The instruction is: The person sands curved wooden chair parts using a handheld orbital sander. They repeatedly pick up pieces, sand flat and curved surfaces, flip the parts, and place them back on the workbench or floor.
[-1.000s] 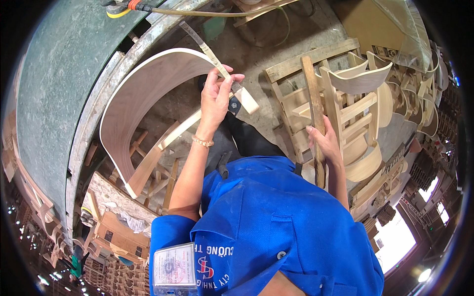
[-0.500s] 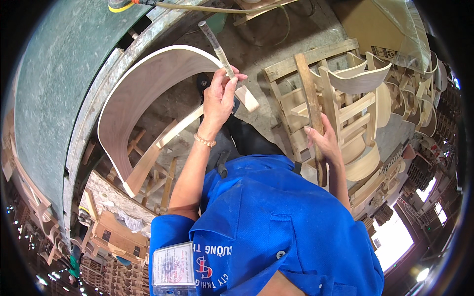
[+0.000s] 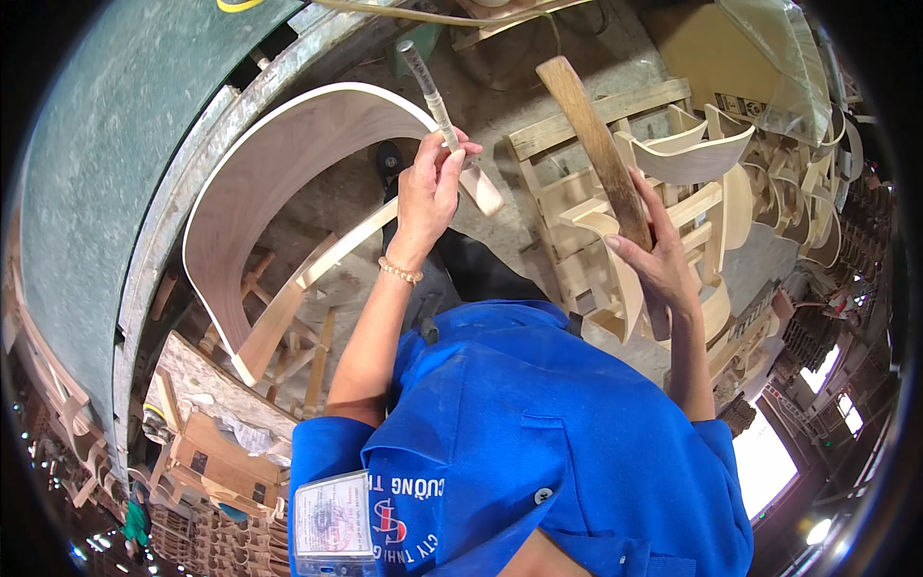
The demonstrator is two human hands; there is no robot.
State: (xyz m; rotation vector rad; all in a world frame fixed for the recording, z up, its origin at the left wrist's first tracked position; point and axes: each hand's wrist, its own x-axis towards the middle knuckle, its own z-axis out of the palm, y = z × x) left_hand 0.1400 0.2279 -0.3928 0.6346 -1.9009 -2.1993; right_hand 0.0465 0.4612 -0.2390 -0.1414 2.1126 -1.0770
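My left hand [image 3: 428,188] is closed, with its fingers around a slim rod [image 3: 433,101] that has a dark upper end and a pale wrapped lower part. Its lower end is hidden in the fingers. Just under this hand is a curved pale wooden chair frame [image 3: 279,183], a bent back with straight parts; I cannot tell whether the hand touches it. A worn brown wooden bar [image 3: 601,144] slants up and away on the right. My right hand [image 3: 661,255] grips it near its lower end, thumb on one side, fingers on the other.
A green-topped bench [image 3: 87,183] with a metal edge [image 3: 159,231] curves along the left. Right of me, several chair parts [image 3: 707,159] are heaped by a wooden pallet [image 3: 606,117]. Behind stands a cardboard box [image 3: 711,58] under clear plastic. A hose [image 3: 423,17] crosses the far side.
My right hand has moved slightly right, and the bar's far end has swung up and to the left. The left hand and the rod have hardly moved.
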